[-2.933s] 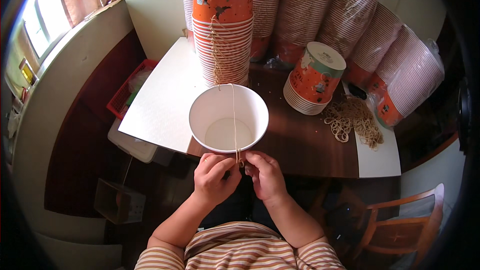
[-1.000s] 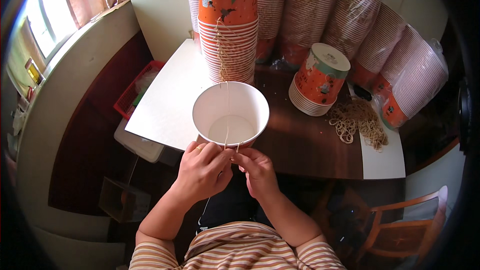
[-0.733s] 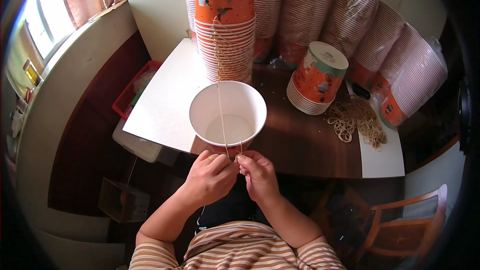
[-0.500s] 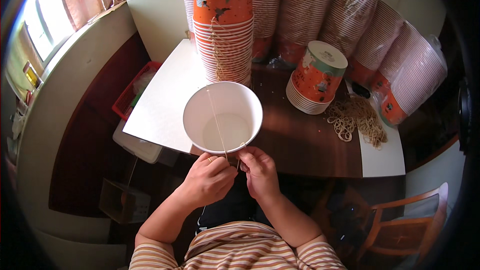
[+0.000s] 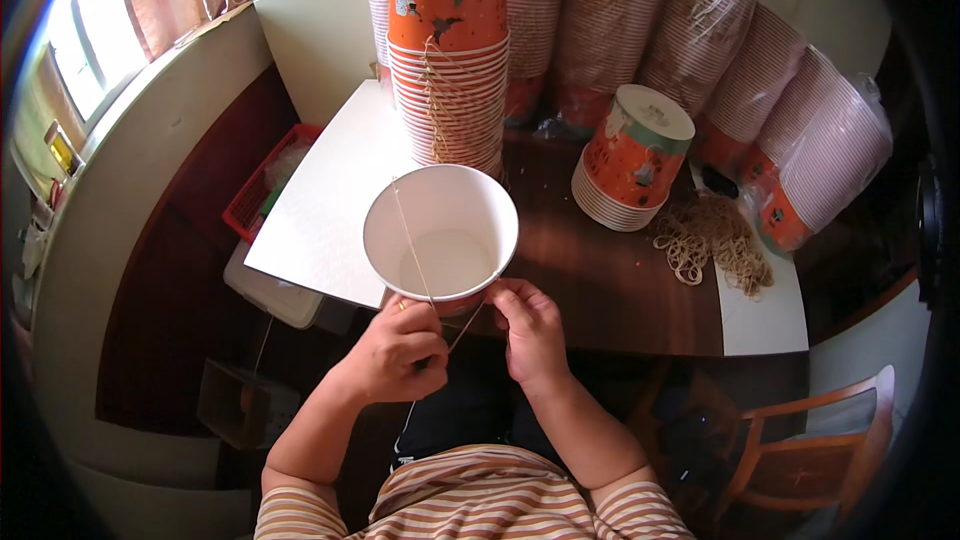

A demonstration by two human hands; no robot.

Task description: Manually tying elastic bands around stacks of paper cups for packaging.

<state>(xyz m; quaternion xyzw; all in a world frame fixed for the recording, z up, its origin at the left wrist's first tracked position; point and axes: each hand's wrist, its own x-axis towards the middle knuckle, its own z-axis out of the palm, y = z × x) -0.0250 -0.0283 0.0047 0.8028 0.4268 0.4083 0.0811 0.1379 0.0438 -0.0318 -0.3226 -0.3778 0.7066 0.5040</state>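
Note:
A paper bucket (image 5: 440, 255), white inside, is at the table's front edge with its mouth tilted toward me. A thin beige string (image 5: 410, 235) stretches from its far rim across the mouth to the near rim. My left hand (image 5: 398, 352) is closed on the string just below the near rim, at the left. At the right of that rim, my right hand (image 5: 530, 328) pinches the string with thumb and fingers against the bucket. A strand slants between the two hands, and a loose end hangs below the left one.
Behind the bucket rises a tall stack of orange buckets (image 5: 447, 10) hung with strings. A shorter stack (image 5: 635, 160) stands right, beside a heap of beige strings (image 5: 725, 240). Plastic-wrapped stacks (image 5: 690, 25) line the back. A red basket (image 5: 250, 195) is left, a wooden chair (image 5: 810, 440) lower right.
My left hand has moved left, away from the right one, and the string across the mouth has shifted left. My right hand has moved slightly right and up along the rim.

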